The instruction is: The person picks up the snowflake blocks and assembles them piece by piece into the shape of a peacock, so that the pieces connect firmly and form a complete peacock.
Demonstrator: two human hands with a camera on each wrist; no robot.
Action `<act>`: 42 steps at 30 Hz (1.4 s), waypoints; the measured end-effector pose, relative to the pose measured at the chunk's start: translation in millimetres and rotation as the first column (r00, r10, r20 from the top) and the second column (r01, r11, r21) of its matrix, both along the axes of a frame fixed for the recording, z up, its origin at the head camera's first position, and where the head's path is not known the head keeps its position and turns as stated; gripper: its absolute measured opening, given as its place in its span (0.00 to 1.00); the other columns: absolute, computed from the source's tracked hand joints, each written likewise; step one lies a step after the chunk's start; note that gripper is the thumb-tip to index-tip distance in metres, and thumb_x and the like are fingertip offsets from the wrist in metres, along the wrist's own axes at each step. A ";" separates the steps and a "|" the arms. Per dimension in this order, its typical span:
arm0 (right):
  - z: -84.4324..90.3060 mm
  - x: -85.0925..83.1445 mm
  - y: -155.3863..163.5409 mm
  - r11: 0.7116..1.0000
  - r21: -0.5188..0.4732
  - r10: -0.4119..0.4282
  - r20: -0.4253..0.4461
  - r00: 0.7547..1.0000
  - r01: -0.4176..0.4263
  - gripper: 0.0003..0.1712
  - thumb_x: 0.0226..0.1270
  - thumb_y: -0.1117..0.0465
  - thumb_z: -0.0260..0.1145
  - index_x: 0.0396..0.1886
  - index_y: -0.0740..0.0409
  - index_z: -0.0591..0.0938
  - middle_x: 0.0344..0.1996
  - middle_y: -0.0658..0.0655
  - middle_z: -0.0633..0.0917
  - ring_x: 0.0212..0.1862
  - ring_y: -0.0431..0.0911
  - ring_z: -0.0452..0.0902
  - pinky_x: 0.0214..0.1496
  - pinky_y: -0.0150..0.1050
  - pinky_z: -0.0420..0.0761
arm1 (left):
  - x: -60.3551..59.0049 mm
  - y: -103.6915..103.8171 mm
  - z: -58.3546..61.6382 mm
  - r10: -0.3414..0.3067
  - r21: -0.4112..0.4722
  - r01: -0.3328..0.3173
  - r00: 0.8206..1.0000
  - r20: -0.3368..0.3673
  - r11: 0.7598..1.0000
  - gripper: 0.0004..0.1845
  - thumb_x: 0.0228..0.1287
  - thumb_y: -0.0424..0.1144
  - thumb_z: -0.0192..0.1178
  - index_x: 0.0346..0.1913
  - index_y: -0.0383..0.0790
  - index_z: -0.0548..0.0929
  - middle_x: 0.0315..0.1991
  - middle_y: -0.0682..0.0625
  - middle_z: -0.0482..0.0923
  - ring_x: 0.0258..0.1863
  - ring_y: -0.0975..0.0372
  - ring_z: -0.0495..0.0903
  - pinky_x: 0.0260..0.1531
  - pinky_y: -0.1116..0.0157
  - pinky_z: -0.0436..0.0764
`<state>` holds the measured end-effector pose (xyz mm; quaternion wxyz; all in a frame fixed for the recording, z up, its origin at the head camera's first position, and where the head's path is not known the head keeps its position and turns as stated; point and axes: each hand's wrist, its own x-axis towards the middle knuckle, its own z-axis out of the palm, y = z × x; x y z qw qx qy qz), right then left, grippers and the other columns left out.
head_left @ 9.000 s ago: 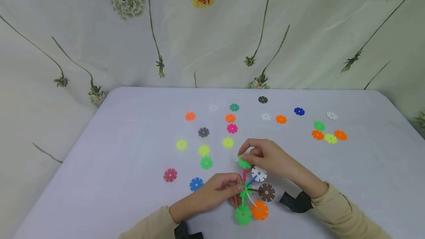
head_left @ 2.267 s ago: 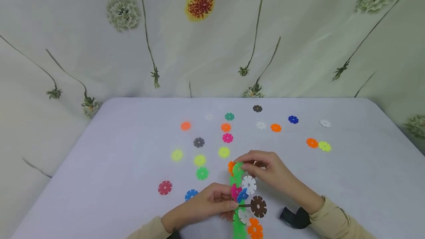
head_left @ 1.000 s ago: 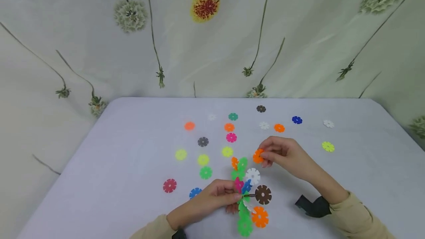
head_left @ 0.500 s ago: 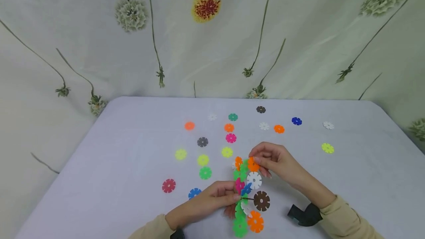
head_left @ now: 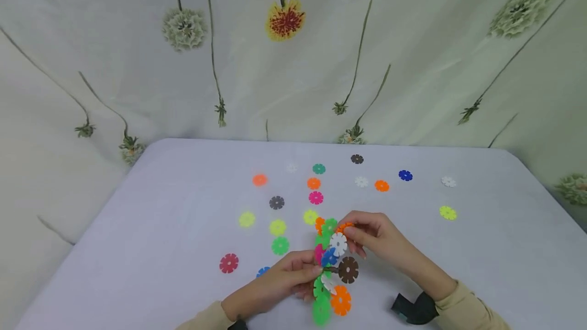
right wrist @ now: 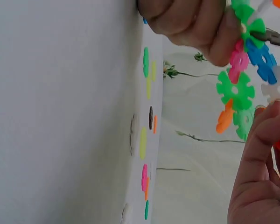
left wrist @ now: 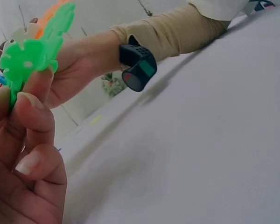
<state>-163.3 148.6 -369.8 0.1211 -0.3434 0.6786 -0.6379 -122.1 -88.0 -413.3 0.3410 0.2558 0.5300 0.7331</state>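
Observation:
My left hand pinches the middle of a chain of interlocking snowflake discs, with green ones along its spine. Pink, blue, white, brown and orange discs branch off it. At the chain's far end my right hand pinches an orange disc, seen tilted against the green end disc. Whether the two are slotted together cannot be told. In the right wrist view, the right fingers are beside a whitish disc and mostly cover the orange disc.
Loose discs lie scattered over the white table, among them a red one, a green one and a dark blue one. A yellow disc lies alone at the right. A flower-printed cloth hangs behind.
Green and orange discs left the right-hand group, where one yellow remains. The chain gained discs at its far end. The right hand brought the latest orange disc leftward to that end and tilted it.

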 end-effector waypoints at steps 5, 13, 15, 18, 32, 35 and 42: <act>-2.7 1.4 -4.9 0.999 -0.026 -0.024 0.039 0.999 0.025 0.11 0.68 0.71 0.56 0.49 0.67 0.72 0.20 0.59 0.75 0.19 0.51 0.68 0.19 0.32 0.74 | 0.8 -3.9 0.0 -0.022 0.012 0.022 1.000 0.001 1.000 0.18 0.73 0.34 0.46 0.47 0.15 0.65 0.23 0.54 0.69 0.20 0.66 0.66 0.24 0.75 0.70; -5.3 -0.3 -4.3 0.998 -0.066 -0.023 0.022 1.000 0.024 0.09 0.70 0.71 0.53 0.47 0.69 0.75 0.19 0.57 0.75 0.19 0.47 0.68 0.20 0.31 0.73 | 1.1 -5.3 0.8 -0.057 0.018 0.057 0.998 -0.005 0.998 0.16 0.72 0.32 0.45 0.48 0.15 0.65 0.17 0.54 0.61 0.18 0.65 0.63 0.24 0.74 0.68; -5.5 0.4 -4.8 0.996 -0.078 -0.031 0.030 0.999 0.033 0.08 0.69 0.71 0.54 0.46 0.68 0.73 0.21 0.57 0.75 0.19 0.48 0.69 0.20 0.31 0.73 | 1.2 -5.2 1.1 -0.054 0.013 0.054 0.999 -0.002 0.998 0.16 0.72 0.32 0.45 0.47 0.15 0.65 0.18 0.54 0.62 0.18 0.65 0.63 0.24 0.74 0.68; -5.0 1.4 -5.4 0.994 -0.092 -0.047 0.040 0.998 0.050 0.07 0.68 0.72 0.55 0.45 0.68 0.73 0.24 0.57 0.77 0.20 0.48 0.70 0.21 0.31 0.75 | 1.4 -5.1 1.6 -0.045 0.014 0.046 0.999 -0.008 0.999 0.16 0.72 0.32 0.45 0.46 0.15 0.65 0.18 0.55 0.63 0.18 0.66 0.63 0.23 0.75 0.67; -3.2 12.6 -12.3 0.989 -0.145 -0.014 0.042 0.999 0.020 0.27 0.61 0.66 0.67 0.56 0.69 0.68 0.53 0.59 0.74 0.42 0.43 0.75 0.38 0.30 0.79 | 1.4 -4.1 1.3 0.033 0.006 -0.034 0.995 0.090 0.999 0.14 0.71 0.38 0.50 0.46 0.26 0.71 0.23 0.54 0.69 0.19 0.66 0.64 0.23 0.74 0.68; -5.2 14.6 -13.8 0.984 -0.178 -0.018 0.011 1.000 0.019 0.27 0.61 0.65 0.67 0.57 0.69 0.68 0.54 0.61 0.74 0.42 0.44 0.75 0.39 0.32 0.79 | 3.0 -3.5 -0.4 0.018 0.042 -0.022 0.996 0.091 0.999 0.16 0.72 0.37 0.49 0.47 0.22 0.69 0.25 0.54 0.71 0.19 0.66 0.64 0.23 0.74 0.69; -6.6 12.1 -15.3 0.985 -0.168 -0.040 0.013 0.999 0.042 0.26 0.61 0.66 0.66 0.57 0.68 0.69 0.51 0.55 0.77 0.39 0.43 0.77 0.38 0.33 0.80 | 1.1 -2.7 -1.6 -0.020 0.083 0.014 0.997 0.078 0.996 0.18 0.73 0.37 0.47 0.46 0.18 0.65 0.26 0.55 0.71 0.20 0.66 0.65 0.24 0.75 0.71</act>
